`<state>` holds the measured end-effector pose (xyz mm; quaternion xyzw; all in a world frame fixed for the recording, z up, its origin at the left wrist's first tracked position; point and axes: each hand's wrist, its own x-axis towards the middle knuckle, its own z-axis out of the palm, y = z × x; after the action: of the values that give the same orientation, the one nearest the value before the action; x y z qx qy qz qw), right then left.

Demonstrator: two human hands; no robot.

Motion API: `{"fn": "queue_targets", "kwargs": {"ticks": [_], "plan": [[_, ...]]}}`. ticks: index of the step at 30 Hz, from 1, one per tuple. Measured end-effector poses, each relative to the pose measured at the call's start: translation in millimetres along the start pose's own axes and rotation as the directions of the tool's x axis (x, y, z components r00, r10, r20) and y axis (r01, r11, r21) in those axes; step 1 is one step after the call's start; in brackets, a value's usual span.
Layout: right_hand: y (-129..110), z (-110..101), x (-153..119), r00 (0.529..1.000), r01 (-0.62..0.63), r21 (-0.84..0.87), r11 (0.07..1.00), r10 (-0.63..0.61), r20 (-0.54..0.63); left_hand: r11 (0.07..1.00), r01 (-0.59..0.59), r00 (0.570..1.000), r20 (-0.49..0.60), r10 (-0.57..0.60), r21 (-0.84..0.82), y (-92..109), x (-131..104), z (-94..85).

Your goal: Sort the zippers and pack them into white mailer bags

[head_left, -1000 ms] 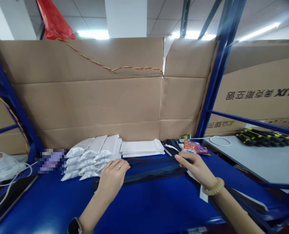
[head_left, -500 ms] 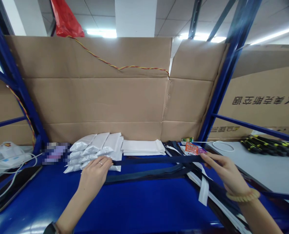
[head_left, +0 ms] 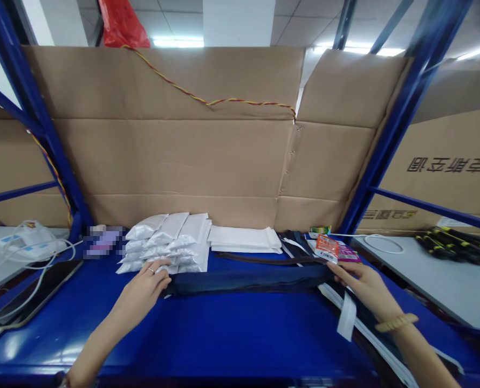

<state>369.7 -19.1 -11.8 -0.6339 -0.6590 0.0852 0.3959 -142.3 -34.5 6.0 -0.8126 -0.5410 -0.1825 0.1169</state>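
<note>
Several navy fabric strips (head_left: 244,280) stretch from side to side above the blue table, lying together as one flat band. My left hand (head_left: 145,283) pinches their left end, in front of the white packets. At the other end, my right hand (head_left: 359,283) has thumb and fingers closed on the strips. A thin dark brown strip (head_left: 260,260) runs just behind the band. Under and beside my right hand lies a bundle of dark and white strips (head_left: 379,337), and one short white end (head_left: 347,318) sticks out toward me.
Stacked white packets (head_left: 175,237) stand at the back left, beside flat white packets (head_left: 244,237). An orange packet (head_left: 327,248) lies near my right hand. A dark flat device (head_left: 33,291) with white cables is at left. Cardboard (head_left: 183,156) walls off the back between blue posts.
The single strip held apart above the others has come down against them, making one wider band. My left hand has shifted left. The whole view has moved slightly.
</note>
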Motion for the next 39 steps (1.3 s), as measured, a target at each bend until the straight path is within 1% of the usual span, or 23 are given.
{"fn": "queue_targets", "kwargs": {"ticks": [3,4,7,10,12,14,15,16,18,20,21,23,24,26,28,31,35,39], "plan": [[0.3,17.7,-1.0,0.988,0.063,-0.141,0.988,-0.042,0.149,1.0,0.001,1.0,-0.019,-0.001,-0.023,-6.9,-2.6,9.4],[-0.3,23.0,-1.5,0.987,0.085,-0.194,0.977,-0.056,0.152,1.0,0.002,0.999,-0.033,-0.003,-0.01,-9.1,-3.4,12.5],[-1.6,35.1,-1.7,0.99,0.106,-0.361,0.926,-0.066,0.122,0.998,0.011,0.997,-0.077,-0.007,0.056,-13.8,-4.6,18.0],[-2.2,40.2,1.3,0.995,0.092,-0.468,0.879,-0.068,0.068,0.995,0.03,0.989,-0.145,-0.017,0.091,-10.8,-3.3,16.0],[-5.8,42.6,5.7,0.995,0.072,-0.522,0.85,-0.101,-0.026,0.996,0.04,0.983,-0.18,-0.025,0.076,-0.2,0.3,12.5],[-15.2,48.6,12.7,0.983,0.068,-0.551,0.832,-0.149,-0.104,0.999,0.012,0.983,-0.182,-0.004,0.042,18.5,8.2,10.0],[-22.5,54.3,17.3,0.98,0.091,-0.54,0.836,-0.172,-0.101,1.0,-0.019,0.986,-0.166,0.023,0.022,30.3,14.5,9.7],[-31.5,62.1,22.6,0.979,0.134,-0.509,0.85,-0.195,-0.067,0.998,-0.064,0.988,-0.14,0.063,0.002,43.2,22.6,10.3],[-52.6,84.4,35.1,0.968,0.251,-0.381,0.89,-0.239,0.079,0.99,-0.137,0.989,-0.061,0.135,-0.041,68.8,44.3,14.5],[-74.4,113.4,48.8,0.931,0.339,-0.24,0.91,-0.288,0.225,0.979,-0.187,0.982,0.019,0.189,-0.08,89.6,70.6,23.3],[-83.9,128.8,55.5,0.908,0.365,-0.184,0.913,-0.306,0.285,0.977,-0.19,0.98,0.045,0.195,-0.1,96.8,83.8,29.2],[-98.4,157.4,67.3,0.866,0.376,-0.085,0.923,-0.317,0.388,0.982,-0.149,0.981,0.108,0.161,-0.114,103.7,106.5,43.3],[-102.8,169.2,71.9,0.857,0.361,-0.06,0.93,-0.306,0.416,0.987,-0.113,0.982,0.139,0.129,-0.114,103.7,114.8,50.7],[-106.4,186.4,77.6,0.854,0.352,-0.064,0.934,-0.292,0.432,0.992,-0.049,0.985,0.16,0.067,-0.112,98.6,124.4,64.7],[-104.4,194.8,78.8,0.859,0.352,-0.087,0.932,-0.284,0.427,0.992,-0.018,0.989,0.145,0.036,-0.122,90.5,126.2,75.8],[-97.5,196.2,74.8,0.864,0.355,-0.106,0.929,-0.282,0.417,0.987,-0.012,0.988,0.148,0.036,-0.162,80.8,122.3,84.6],[-90.6,189.7,70.4,0.861,0.356,-0.102,0.929,-0.284,0.422,0.982,0.017,0.979,0.202,0.022,-0.188,78.8,120.2,86.0],[-87.0,181.7,73.2,0.847,0.367,-0.015,0.93,-0.328,0.419,0.987,0.083,0.973,0.227,-0.05,-0.138,85.1,121.8,83.7]]}}
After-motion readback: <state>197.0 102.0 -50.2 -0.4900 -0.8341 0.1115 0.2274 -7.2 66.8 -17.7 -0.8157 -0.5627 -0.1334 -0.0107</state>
